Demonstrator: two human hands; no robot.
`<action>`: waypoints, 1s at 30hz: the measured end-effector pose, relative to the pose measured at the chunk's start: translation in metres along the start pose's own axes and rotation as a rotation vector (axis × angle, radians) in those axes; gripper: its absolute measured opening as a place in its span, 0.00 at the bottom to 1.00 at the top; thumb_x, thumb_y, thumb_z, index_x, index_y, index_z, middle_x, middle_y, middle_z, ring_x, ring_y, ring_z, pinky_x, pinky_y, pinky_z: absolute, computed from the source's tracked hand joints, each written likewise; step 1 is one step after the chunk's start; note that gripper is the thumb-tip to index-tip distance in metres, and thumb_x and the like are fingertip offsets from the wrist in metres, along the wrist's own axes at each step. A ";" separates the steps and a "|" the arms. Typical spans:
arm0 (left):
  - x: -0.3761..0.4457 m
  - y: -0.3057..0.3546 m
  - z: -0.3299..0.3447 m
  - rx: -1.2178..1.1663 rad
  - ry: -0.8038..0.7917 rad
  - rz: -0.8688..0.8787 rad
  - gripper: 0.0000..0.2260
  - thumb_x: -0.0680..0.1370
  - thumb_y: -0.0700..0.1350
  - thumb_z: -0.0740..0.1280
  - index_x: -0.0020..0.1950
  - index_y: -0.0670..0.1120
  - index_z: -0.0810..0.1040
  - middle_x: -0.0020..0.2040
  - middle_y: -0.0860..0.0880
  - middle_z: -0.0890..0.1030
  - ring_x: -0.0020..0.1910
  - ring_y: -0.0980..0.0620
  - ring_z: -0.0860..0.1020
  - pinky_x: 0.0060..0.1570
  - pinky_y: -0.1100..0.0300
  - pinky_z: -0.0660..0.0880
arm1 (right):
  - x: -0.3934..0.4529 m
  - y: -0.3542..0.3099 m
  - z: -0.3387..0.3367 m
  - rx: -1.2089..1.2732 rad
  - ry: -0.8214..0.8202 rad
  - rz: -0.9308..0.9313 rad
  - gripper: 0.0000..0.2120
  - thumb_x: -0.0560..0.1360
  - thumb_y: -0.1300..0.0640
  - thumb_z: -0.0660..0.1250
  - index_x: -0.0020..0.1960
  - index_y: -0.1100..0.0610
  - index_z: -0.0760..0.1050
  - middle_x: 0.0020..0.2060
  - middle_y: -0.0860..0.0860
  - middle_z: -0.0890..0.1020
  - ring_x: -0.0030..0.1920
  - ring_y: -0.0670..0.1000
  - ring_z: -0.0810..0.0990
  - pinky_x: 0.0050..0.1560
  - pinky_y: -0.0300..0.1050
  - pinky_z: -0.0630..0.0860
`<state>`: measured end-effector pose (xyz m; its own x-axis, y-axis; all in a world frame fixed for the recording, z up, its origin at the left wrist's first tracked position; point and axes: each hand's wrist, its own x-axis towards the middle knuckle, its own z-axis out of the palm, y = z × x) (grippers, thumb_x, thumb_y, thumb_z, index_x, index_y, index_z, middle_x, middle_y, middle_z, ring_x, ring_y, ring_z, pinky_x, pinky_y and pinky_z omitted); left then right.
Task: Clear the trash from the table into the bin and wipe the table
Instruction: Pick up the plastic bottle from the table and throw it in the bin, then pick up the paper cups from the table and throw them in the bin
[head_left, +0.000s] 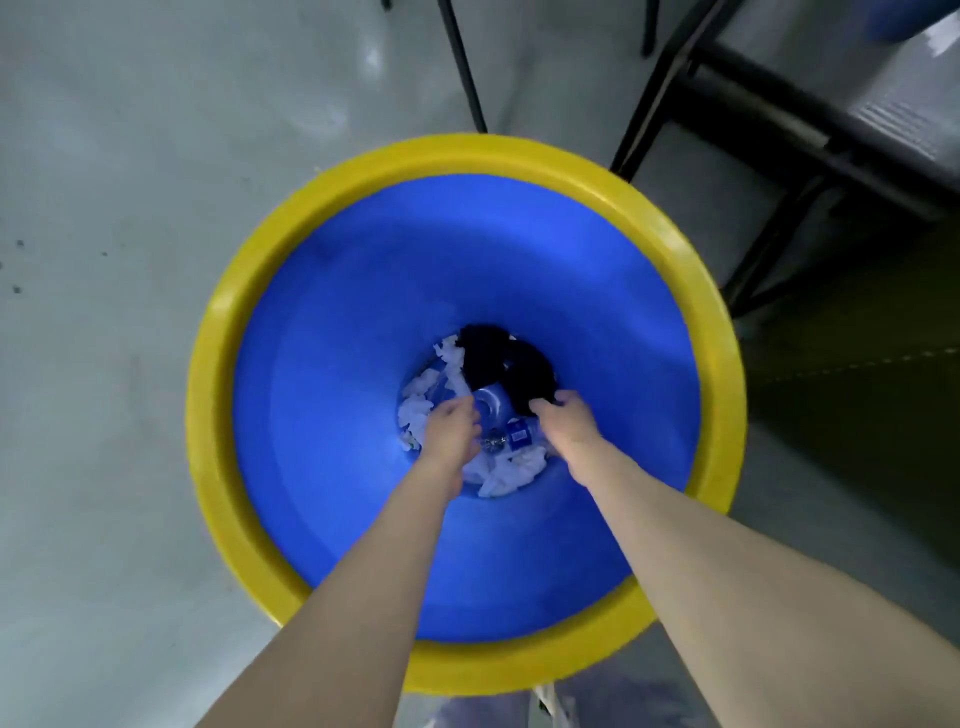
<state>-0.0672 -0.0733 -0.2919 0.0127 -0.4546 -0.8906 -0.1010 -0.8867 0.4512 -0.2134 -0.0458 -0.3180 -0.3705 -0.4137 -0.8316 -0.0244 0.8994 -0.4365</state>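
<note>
Both arms reached deep into the bin (722, 374). The right hand (563, 418) pinched a black cloth (498, 358); the left hand (451, 427) hung loosely curled, holding nothing, over the trash (506, 473) (paper, a bottle). Best lift the cloth out cleanly.

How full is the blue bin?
Nearly empty: the bin shows bare blue wall down to the bottom, where white crumpled paper, a clear bottle and a black item lie.

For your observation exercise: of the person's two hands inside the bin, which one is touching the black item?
The right hand: its fingers meet the edge of the black item. The left hand hovers over white paper scraps.
</note>
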 end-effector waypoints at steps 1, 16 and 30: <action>-0.017 0.007 0.001 -0.015 0.003 0.023 0.03 0.83 0.43 0.60 0.50 0.46 0.72 0.39 0.49 0.70 0.35 0.53 0.66 0.35 0.60 0.63 | -0.017 -0.006 -0.007 -0.006 -0.019 -0.022 0.27 0.78 0.52 0.65 0.75 0.59 0.65 0.68 0.59 0.72 0.63 0.58 0.75 0.64 0.50 0.74; -0.273 0.068 0.051 0.281 -0.053 0.537 0.15 0.82 0.44 0.59 0.68 0.49 0.75 0.56 0.53 0.80 0.53 0.56 0.78 0.50 0.60 0.75 | -0.231 -0.036 -0.157 0.106 0.009 -0.296 0.30 0.80 0.36 0.57 0.74 0.52 0.66 0.55 0.49 0.76 0.59 0.52 0.76 0.64 0.53 0.74; -0.372 0.121 0.158 0.688 -0.466 1.008 0.10 0.83 0.51 0.62 0.63 0.53 0.78 0.56 0.60 0.80 0.51 0.73 0.75 0.47 0.78 0.70 | -0.347 0.009 -0.313 0.496 0.393 -0.266 0.28 0.78 0.31 0.54 0.67 0.49 0.70 0.54 0.47 0.76 0.57 0.52 0.76 0.65 0.58 0.74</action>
<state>-0.2411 0.0022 0.0852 -0.6966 -0.6948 -0.1787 -0.3507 0.1125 0.9297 -0.3754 0.1500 0.0743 -0.7225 -0.4453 -0.5288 0.2324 0.5640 -0.7924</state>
